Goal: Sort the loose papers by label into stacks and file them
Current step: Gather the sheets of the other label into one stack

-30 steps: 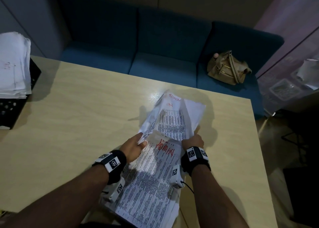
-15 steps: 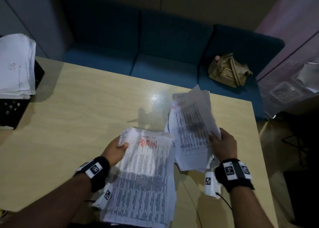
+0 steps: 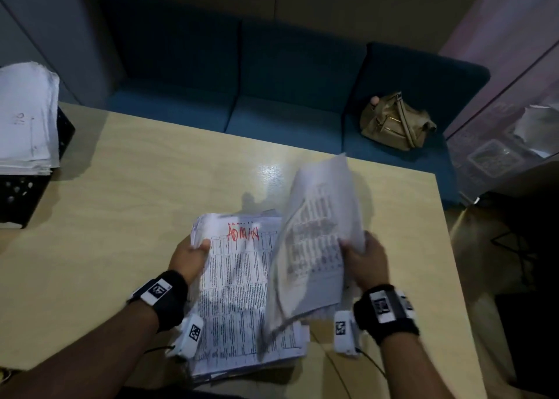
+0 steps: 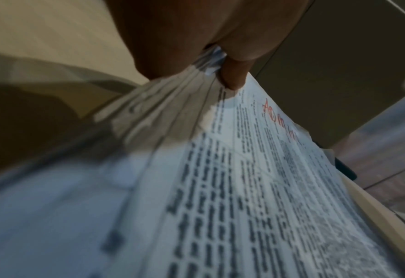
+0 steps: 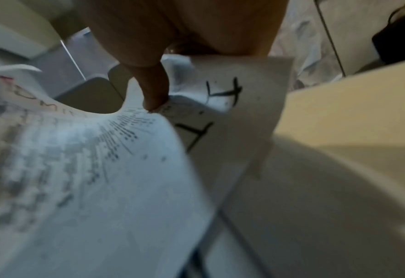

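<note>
Head view: pale wood table (image 3: pixel 127 217), blue sofa (image 3: pixel 272 96) behind, tan bag (image 3: pixel 396 122) on it. Left hand (image 3: pixel 189 258) pinches the ADMIN stack (image 3: pixel 239 302) — resting on the table; right hand (image 3: pixel 364 261) grips lifted sheets (image 3: pixel 317 247), print blurred. Second paper pile (image 3: pixel 25 120) cut off at left edge.

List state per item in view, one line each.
left hand: grips the ADMIN stack's top left corner.
ADMIN stack: on the table, corner lifted.
right hand: holds loose sheets.
loose sheets: raised, curled, blurred.
side pile: on a black crate.
handbag: on the sofa.
</note>
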Demonstrator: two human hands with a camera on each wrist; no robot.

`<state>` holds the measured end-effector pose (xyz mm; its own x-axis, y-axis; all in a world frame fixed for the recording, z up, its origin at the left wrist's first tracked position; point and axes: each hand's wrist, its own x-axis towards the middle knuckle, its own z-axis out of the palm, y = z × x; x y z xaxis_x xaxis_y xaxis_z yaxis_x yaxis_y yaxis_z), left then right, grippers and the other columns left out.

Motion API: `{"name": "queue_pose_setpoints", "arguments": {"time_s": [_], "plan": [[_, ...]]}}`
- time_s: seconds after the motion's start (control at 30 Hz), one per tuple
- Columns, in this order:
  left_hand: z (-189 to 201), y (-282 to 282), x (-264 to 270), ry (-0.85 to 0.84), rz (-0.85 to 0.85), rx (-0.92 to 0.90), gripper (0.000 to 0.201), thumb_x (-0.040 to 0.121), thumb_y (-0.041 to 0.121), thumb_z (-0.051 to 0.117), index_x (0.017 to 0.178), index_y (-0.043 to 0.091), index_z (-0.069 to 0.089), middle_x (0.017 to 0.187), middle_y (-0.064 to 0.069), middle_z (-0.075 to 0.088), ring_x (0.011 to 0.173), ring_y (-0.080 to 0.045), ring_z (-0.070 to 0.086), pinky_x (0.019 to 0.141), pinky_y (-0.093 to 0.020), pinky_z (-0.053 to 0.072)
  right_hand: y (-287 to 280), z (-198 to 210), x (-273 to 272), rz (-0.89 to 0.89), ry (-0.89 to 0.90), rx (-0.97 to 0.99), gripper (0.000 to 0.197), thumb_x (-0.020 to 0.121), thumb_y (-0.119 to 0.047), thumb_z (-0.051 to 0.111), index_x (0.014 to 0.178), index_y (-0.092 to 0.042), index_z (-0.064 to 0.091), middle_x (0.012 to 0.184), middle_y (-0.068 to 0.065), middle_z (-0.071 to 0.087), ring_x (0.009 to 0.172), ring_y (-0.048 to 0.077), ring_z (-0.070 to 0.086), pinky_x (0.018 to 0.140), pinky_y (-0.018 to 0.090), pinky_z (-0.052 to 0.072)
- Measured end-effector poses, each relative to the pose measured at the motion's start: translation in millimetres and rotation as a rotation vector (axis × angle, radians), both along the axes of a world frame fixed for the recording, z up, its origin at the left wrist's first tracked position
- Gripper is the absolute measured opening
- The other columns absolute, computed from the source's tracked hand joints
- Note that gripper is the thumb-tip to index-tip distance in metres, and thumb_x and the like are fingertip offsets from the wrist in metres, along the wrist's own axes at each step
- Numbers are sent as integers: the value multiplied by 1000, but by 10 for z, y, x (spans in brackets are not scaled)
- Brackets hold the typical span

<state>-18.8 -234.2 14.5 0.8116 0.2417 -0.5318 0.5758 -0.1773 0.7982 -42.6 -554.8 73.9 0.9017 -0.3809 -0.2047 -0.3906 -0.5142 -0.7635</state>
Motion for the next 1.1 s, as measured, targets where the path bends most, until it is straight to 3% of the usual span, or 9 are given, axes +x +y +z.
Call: {"name": "queue_pose_setpoints", "arguments": {"time_s": [0.1, 0.27, 0.43, 0.5, 0.7, 0.83, 0.9, 0.97, 1.1], "plan": [[4, -87, -12, -55, 11, -55, 38, 98, 31, 48, 132, 14, 51, 125, -2, 58, 108, -22, 55, 92, -32, 40, 335, -330, -67, 22, 187, 34, 40, 80, -35, 66, 110, -9, 60, 100, 12, 65, 77, 24, 54, 53, 24, 37], [-13, -148, -62, -75, -120, -44, 57, 85, 46, 65, 135, 29, 42, 122, 9, 54, 110, -18, 54, 94, -34, 42, 829, -550, -138, 161, 285, 38, 42, 79, -22, 70, 117, -11, 53, 98, 2, 56, 91, 25, 59, 70, 29, 47], [22, -149, -49, -66, -168, 23, 47, 88, 12, 65, 131, 16, 49, 114, -1, 61, 105, -23, 57, 87, -29, 41, 762, -527, 15, 94, 217, 51, 85, 78, -28, 75, 145, -12, 24, 144, 9, 35, 128, 27, 41, 106, 42, 39], [39, -165, -45, -52, -189, -24, 47, 87, 9, 66, 131, 14, 50, 114, -3, 62, 103, -23, 57, 83, -28, 42, 675, -449, 106, 60, 212, 184, 86, 85, -28, 68, 148, -15, 13, 149, 11, 33, 129, 29, 43, 102, 37, 40], [47, -265, -45, -32, -279, -142, 64, 84, 11, 70, 139, 25, 41, 131, 10, 48, 122, -14, 45, 108, -39, 31, 692, -333, 93, 177, 240, 242, 80, 90, -20, 62, 149, -14, 9, 134, 1, 39, 133, 23, 38, 94, 25, 34], [26, -205, -28, -84, -343, 60, 54, 89, 6, 60, 137, 23, 44, 120, 6, 59, 112, -23, 58, 95, -37, 45, 586, -405, -9, 274, 308, 152, 87, 90, -26, 62, 152, -18, 1, 157, 4, 23, 139, 25, 33, 109, 36, 33], [-2, -158, -23, -74, -380, 142, 52, 85, -1, 54, 132, 22, 49, 95, 0, 66, 83, -24, 64, 67, -33, 54, 489, -346, -10, 177, 280, 167, 83, 90, -22, 62, 152, -18, 7, 152, 5, 33, 133, 22, 40, 105, 35, 38], [0, -130, -12, -72, -406, 157, 54, 85, -4, 54, 132, 22, 48, 92, -4, 66, 72, -20, 60, 57, -27, 50, 388, -267, 6, 79, 151, 159, 74, 90, -19, 62, 149, -18, 18, 144, 6, 44, 124, 19, 48, 97, 31, 41], [47, -184, 42, -57, -577, 156, 62, 88, 13, 63, 142, 26, 37, 139, -1, 52, 124, -24, 51, 102, -39, 42, 363, -159, 77, 167, 44, 63, 72, 88, -27, 63, 148, -26, 24, 148, 2, 34, 132, 20, 39, 105, 34, 36]]}}
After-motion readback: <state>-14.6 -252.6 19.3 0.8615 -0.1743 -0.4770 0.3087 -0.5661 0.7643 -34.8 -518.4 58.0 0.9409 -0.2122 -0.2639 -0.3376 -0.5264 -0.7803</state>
